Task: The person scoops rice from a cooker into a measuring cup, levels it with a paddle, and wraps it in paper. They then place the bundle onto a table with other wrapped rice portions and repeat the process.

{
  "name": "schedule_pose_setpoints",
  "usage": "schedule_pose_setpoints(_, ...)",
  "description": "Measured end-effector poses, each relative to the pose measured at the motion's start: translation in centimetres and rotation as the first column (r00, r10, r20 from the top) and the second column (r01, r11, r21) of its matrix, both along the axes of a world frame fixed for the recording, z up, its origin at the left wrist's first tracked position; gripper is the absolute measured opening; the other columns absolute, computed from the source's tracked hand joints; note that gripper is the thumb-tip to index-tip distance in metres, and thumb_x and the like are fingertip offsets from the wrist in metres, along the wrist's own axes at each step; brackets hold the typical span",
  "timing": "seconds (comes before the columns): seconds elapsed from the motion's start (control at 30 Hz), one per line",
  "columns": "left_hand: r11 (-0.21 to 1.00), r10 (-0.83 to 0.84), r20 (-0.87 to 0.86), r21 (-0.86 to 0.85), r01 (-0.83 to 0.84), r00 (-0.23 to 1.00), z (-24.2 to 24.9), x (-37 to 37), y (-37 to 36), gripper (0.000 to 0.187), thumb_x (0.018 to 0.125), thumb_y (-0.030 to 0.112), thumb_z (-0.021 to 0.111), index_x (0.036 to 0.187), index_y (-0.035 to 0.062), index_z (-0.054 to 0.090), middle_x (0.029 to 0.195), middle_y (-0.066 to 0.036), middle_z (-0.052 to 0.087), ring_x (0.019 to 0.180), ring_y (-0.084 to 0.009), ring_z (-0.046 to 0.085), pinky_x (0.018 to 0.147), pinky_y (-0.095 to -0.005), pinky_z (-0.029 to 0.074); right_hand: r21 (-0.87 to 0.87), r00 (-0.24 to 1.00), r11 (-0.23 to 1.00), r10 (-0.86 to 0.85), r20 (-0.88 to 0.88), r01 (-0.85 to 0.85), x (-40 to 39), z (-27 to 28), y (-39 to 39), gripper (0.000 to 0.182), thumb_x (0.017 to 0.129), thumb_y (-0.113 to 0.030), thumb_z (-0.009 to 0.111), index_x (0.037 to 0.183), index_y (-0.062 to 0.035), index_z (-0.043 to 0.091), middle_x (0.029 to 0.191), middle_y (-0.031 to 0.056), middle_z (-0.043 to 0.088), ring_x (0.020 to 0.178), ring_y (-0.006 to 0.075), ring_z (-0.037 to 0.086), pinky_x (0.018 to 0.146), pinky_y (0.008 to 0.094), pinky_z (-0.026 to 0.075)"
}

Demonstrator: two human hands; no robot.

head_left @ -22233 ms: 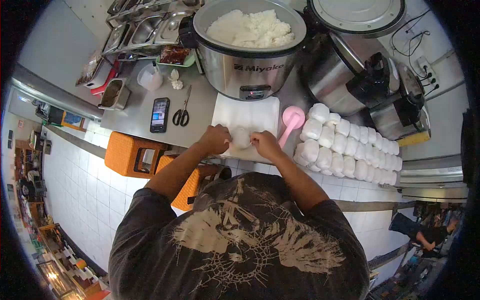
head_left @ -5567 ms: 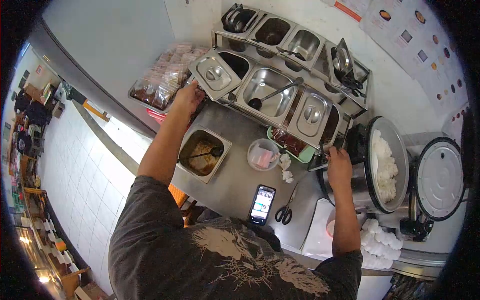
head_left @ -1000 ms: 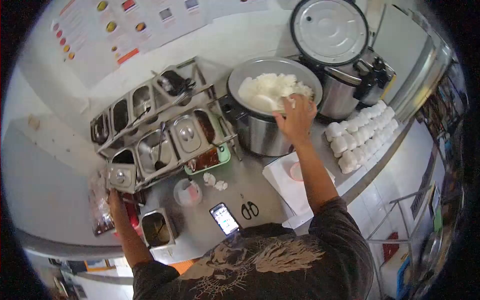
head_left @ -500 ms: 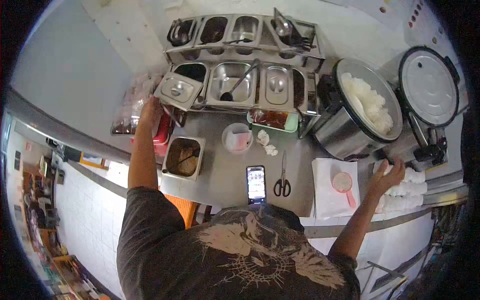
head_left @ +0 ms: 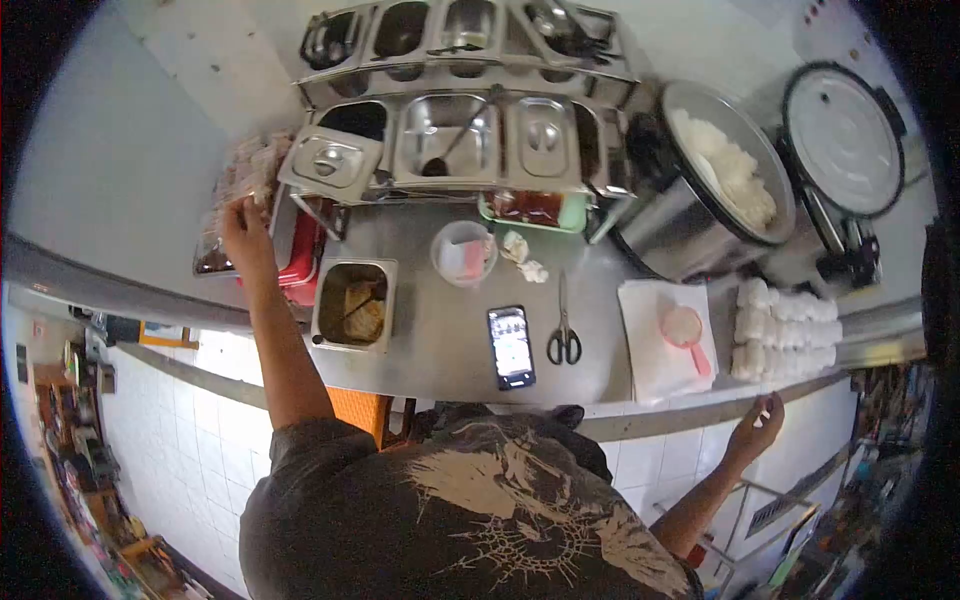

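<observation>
My left hand (head_left: 248, 232) is at the pile of small clear plastic packets (head_left: 250, 170) at the left end of the counter. Its fingers are drawn together at the packets; what they pinch is hard to make out. A red container (head_left: 302, 250) lies beside that wrist. My right hand (head_left: 757, 432) hangs past the counter's front edge, below several stacked white rolled bundles (head_left: 785, 330). Its fingers are curled, and a small white patch shows between them, too small to name. A pink-handled scoop (head_left: 685, 328) rests on white paper sheets (head_left: 645, 350) to its left.
A metal pan (head_left: 355, 305) with food stands front left. Mid-counter are a clear tub (head_left: 463, 254), a phone (head_left: 511, 347) and scissors (head_left: 564, 340). Behind rises a rack of metal pans (head_left: 448, 135). At right are a rice-filled cooker (head_left: 690, 225) and its round lid (head_left: 843, 140).
My left hand has moved left, from near the pan lid to the packets. My right hand has come away from the white bundles, toward me past the counter edge. The view has shifted slightly.
</observation>
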State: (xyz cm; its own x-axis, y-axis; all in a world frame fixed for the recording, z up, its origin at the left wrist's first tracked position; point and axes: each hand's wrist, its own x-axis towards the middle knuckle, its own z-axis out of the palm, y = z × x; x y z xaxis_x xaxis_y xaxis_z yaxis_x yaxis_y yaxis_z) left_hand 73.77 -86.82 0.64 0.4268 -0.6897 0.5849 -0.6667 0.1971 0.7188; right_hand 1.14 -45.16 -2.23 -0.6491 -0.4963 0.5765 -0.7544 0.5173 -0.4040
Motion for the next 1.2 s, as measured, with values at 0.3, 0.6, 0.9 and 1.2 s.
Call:
schedule_pose_setpoints(0.3,0.802,-0.549,-0.358,0.028,0.596,0.755,0.8,-25.4,17.4,0.025,0.103,0.022,0.055,0.087,0.005,0.061,0.073,0.002,0.056,0.067,-0.0067,0.05,0.061,-0.0238,0.04,0.046,0.948,0.99,-0.144,0.283,0.137,-9.5,-2.9,12.8,0.023,0.099,-0.018,0.059,0.109,0.0013,0.066,0.087,0.02,0.07,0.077,0.0286,0.068,0.072,0.0373,0.053)
schedule_pose_setpoints(0.6,-0.391,-0.887,0.15,0.263,0.882,-0.438,5.4,-60.6,41.9,0.022,0.084,0.007,0.063,0.106,0.0064,0.063,0.095,-0.011,0.061,0.09,-0.0306,0.062,0.079,-0.042,0.05,0.736,0.819,0.65,-0.311,0.482,-0.187,-16.9,-18.8,40.2,0.04,0.089,-0.036,0.069,0.116,-0.0065,0.064,0.097,0.0236,0.071,0.098,0.04,0.067,0.086,0.0499,0.052)
schedule_pose_setpoints(0.9,-0.62,-0.784,0.417,-0.527,0.581,-0.459,15.1,-75.8,50.6,0.009,0.078,0.012,0.056,0.073,0.0083,0.064,0.061,-0.005,0.045,0.05,-0.02,0.044,0.05,-0.0361,0.045,0.546,0.614,0.836,-0.404,0.678,-0.053,-16.6,-16.1,43.4,0.044,0.089,-0.032,0.07,0.122,-0.0037,0.063,0.096,0.0229,0.071,0.092,0.0383,0.069,0.082,0.044,0.053)
schedule_pose_setpoints(1.2,-0.87,-0.441,0.3,-0.375,0.32,-0.846,17.3,-97.1,53.3,0.007,0.078,0.011,0.064,0.077,0.006,0.059,0.063,-0.006,0.045,0.055,-0.0236,0.048,0.058,-0.0348,0.05,0.472,0.504,0.848,-0.524,0.687,0.24,-31.9,-15.8,50.5,0.043,0.089,-0.027,0.07,0.123,-0.0018,0.063,0.097,0.0224,0.072,0.095,0.0381,0.069,0.085,0.0461,0.052)
